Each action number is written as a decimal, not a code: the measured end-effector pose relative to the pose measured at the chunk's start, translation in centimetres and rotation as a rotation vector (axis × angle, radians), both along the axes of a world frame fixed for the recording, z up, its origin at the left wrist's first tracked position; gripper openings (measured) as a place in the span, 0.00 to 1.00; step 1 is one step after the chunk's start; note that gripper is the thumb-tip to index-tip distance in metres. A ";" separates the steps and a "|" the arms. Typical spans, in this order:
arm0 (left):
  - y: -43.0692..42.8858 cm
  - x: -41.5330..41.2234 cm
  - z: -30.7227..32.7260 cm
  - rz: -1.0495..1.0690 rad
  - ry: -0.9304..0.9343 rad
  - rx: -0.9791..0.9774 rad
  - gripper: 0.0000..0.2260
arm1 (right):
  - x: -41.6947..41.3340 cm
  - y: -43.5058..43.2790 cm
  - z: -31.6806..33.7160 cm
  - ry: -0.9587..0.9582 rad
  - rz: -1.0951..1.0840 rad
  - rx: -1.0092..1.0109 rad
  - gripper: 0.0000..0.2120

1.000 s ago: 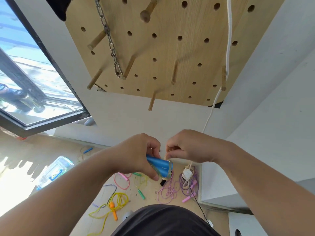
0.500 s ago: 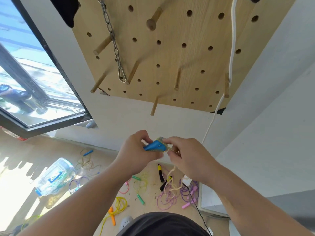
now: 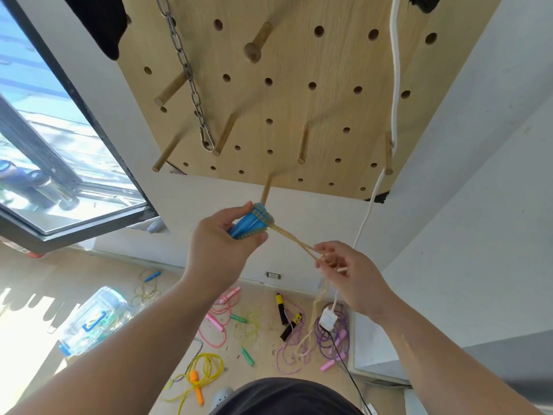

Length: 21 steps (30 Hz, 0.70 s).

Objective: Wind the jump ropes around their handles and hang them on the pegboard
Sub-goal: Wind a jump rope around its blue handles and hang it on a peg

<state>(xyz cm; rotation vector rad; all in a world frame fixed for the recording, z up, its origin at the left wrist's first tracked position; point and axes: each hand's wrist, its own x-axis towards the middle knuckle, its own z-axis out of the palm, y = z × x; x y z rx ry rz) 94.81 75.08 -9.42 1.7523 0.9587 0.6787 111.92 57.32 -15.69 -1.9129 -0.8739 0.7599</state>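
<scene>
Left hand (image 3: pixel 221 245) clenched around the pair of blue plastic jump-rope handles (image 3: pixel 246 226), held in the air just under the lower edge of the light wooden pegboard (image 3: pixel 299 100); their long axis ran lower left to upper right, the cord-wound end pointing up at the short wooden peg (image 3: pixel 265 190) nearest that edge. Right hand (image 3: pixel 350 278) pinched the pale yellow translucent cord (image 3: pixel 294 244), which stretched taut as a doubled strand from the wound end down and right to those fingertips. The slack hung below the right hand toward loose coloured ropes on the wooden floor (image 3: pixel 36 295).
</scene>
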 end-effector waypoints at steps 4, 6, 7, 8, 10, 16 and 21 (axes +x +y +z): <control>0.3 0.0 -0.2 0.005 0.017 0.034 0.22 | 0.5 -0.4 -0.8 0.359 -0.039 0.009 0.17; 0.6 -0.1 -0.6 -0.002 0.066 0.043 0.22 | 0.5 -0.5 -0.8 0.494 -0.077 0.060 0.11; 0.8 -0.2 -0.8 -0.004 0.088 0.045 0.22 | 0.5 -0.5 -0.9 0.555 -0.107 0.095 0.10; 0.9 -0.3 -1.1 -0.002 0.103 0.046 0.22 | 0.5 -0.4 -0.9 0.588 -0.137 0.118 0.09; 1.0 -0.4 -1.5 0.006 0.120 0.051 0.23 | 0.5 -0.2 -1.0 0.568 -0.172 0.116 0.07; 0.6 -0.6 -1.9 0.003 0.102 0.066 0.22 | 0.4 0.3 -1.8 0.293 -0.134 -0.015 0.10; 0.9 -0.6 -1.6 0.059 0.047 0.066 0.22 | 0.4 0.4 -1.9 0.556 -0.167 0.106 0.13</control>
